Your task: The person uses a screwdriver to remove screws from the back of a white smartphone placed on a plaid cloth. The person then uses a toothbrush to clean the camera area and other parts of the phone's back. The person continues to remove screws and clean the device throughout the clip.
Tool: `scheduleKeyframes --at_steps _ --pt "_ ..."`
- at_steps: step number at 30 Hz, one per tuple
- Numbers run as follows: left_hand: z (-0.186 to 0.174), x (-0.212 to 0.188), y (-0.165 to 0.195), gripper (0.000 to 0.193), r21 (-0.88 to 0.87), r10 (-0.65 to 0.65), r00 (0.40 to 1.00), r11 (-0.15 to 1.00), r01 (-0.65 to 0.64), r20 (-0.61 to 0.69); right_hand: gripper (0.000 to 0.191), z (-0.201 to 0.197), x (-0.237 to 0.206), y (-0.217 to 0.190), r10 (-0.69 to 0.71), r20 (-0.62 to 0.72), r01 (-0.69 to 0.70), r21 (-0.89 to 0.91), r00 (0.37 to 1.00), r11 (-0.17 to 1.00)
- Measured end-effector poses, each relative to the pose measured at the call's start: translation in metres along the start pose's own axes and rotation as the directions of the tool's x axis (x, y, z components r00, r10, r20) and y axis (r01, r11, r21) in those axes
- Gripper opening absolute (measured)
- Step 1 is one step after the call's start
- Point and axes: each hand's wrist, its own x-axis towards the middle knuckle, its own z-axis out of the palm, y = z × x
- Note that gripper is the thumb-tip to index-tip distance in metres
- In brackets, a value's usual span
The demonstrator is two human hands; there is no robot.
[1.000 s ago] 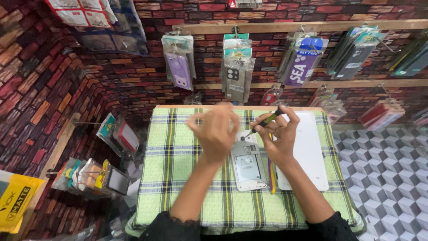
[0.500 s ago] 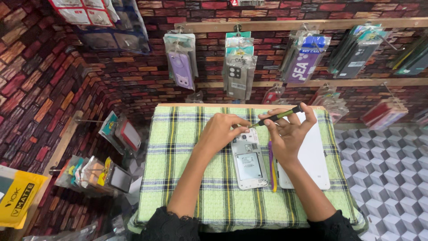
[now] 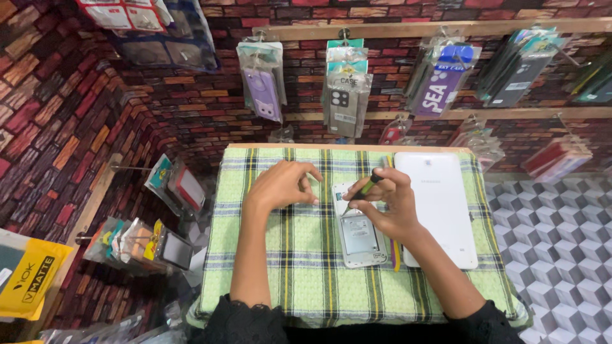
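Right hand gripping slim screwdriver, opened phone, checked cloth

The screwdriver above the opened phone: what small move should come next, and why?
Probably lower the screwdriver tip onto the opened phone: the right hand holds it tilted over the phone's top end, while the left hand rests beside it on the checked cloth.

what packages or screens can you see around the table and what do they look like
Purple phone case pack: hangs on the brick wall, upper left, clear bag.
Grey case pack: hangs centre, teal header.
Blue-purple pack: hangs right, tilted.
Yellow pack: far left, black lettering.
White tablet: face down on the table.
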Motion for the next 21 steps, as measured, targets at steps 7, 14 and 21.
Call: scheduleKeyframes --at_steps 7,14,21 --pt "0.003 0.002 -0.010 0.056 0.033 0.049 0.999 0.998 -0.049 0.020 0.075 0.002 -0.003 -0.002 -0.022 0.029 0.023 -0.053 0.999 0.998" --pt "0.008 0.004 -0.003 0.044 -0.003 0.014 0.997 1.000 -0.014 -0.078 0.076 0.003 -0.003 -0.003 -0.045 0.061 0.047 -0.030 0.997 0.998" --pt "0.010 0.004 0.008 0.038 -0.067 0.005 0.985 0.998 -0.016 -0.170 0.077 0.003 -0.002 -0.004 -0.062 0.077 0.064 -0.013 0.995 0.998"
